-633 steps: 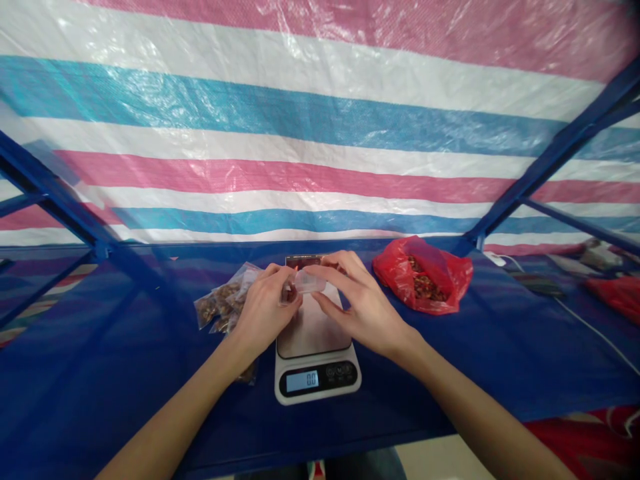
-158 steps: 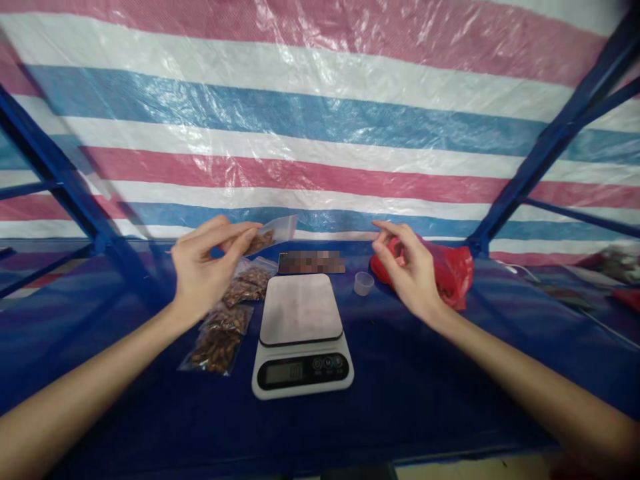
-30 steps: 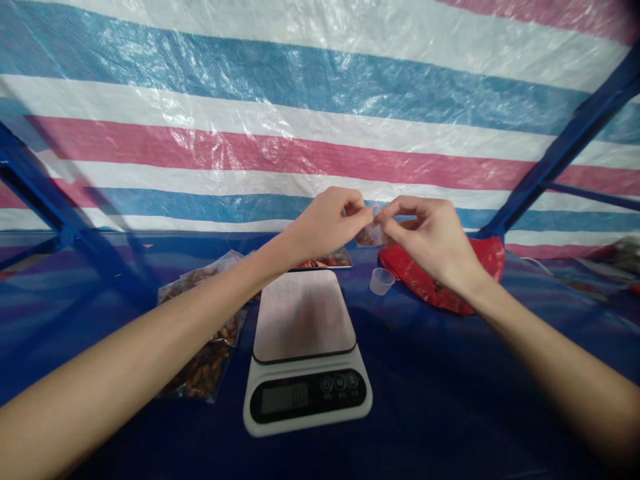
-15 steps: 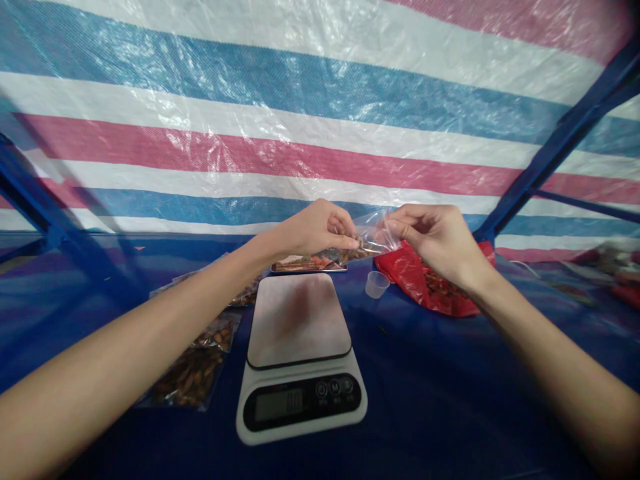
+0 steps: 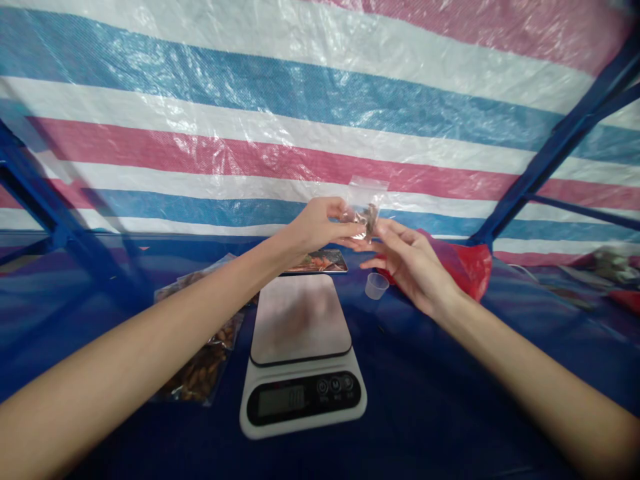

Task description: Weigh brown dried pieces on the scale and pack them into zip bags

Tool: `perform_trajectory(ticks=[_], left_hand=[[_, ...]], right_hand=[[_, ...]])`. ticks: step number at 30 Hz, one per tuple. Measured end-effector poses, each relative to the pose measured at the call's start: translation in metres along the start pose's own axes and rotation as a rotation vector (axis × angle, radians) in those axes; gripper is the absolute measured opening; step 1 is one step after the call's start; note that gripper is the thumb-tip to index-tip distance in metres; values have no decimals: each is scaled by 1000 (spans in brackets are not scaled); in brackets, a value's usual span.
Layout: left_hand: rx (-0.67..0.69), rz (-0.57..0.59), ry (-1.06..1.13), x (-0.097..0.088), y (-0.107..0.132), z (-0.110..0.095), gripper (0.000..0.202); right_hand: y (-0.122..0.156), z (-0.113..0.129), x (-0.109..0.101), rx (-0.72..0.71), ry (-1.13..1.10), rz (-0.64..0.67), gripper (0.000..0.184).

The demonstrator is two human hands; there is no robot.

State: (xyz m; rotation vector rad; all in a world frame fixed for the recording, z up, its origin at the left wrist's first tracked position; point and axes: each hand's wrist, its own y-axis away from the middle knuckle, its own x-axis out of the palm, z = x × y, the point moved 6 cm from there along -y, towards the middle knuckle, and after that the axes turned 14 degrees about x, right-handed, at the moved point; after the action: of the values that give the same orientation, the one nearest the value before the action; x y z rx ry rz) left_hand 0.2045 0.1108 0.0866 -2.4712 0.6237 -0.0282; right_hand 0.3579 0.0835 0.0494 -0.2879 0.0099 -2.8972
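Note:
A small clear zip bag (image 5: 369, 193) stands upright in the air beyond the scale, with brown dried pieces in its bottom. My left hand (image 5: 327, 223) pinches the bag's left side between thumb and fingers. At the bag's lower right, my right hand (image 5: 413, 260) grips it with thumb and forefinger, its other fingers spread. Below both hands sits a white kitchen scale (image 5: 303, 360); nothing rests on its metal plate, and its display is lit. A small clear plastic cup (image 5: 377, 286) stands just under my right hand.
Filled clear bags of brown pieces (image 5: 200, 367) lie left of the scale, partly behind my left forearm. A red plastic bag (image 5: 465, 267) is behind my right hand. A phone-like flat thing with a picture (image 5: 325, 261) lies behind the scale. Blue metal bars (image 5: 545, 153) flank the striped sheet.
The zip bag has gone from lying sideways to upright, its zip end now pointing up. My right hand has moved from the zip end down to the bag's lower right.

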Motion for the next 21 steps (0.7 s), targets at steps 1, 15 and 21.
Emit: perform_trajectory(ticks=[1,15,21], left_hand=[[2,0,-5,2,0,-1,17],[110,-151,-212,-2,1,-12,20],[111,-100,-304,15,0,-24,23]], right_hand=[[0,-1,0,4,-6,-9,34],[-10,-26,-3,98,-245,27,29],[-14,-8,-13,55,-356,41,23]])
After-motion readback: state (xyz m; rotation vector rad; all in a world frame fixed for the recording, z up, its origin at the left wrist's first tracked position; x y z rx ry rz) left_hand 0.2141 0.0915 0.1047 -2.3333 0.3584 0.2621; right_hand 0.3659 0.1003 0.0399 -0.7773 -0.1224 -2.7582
